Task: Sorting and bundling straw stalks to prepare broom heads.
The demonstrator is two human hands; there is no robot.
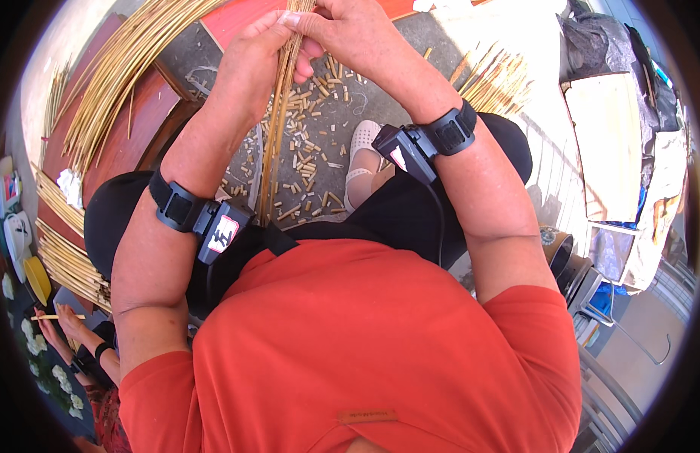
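Note:
My left hand and my right hand meet at the top of the view, both closed on a narrow bundle of dry straw-coloured stalks. The bundle hangs down between my knees, its lower end near my lap. Both thumbs press close together on its upper part. The tips of the stalks run out of the picture above my hands. Some of my fingers are hidden behind the bundle. A black strap with a small device sits on each of my forearms.
Many short cut stalk pieces litter the grey floor around a pale shoe. Long stalks lie across a reddish board at left. Another stalk pile lies at right. Another person's hands hold a stalk at lower left.

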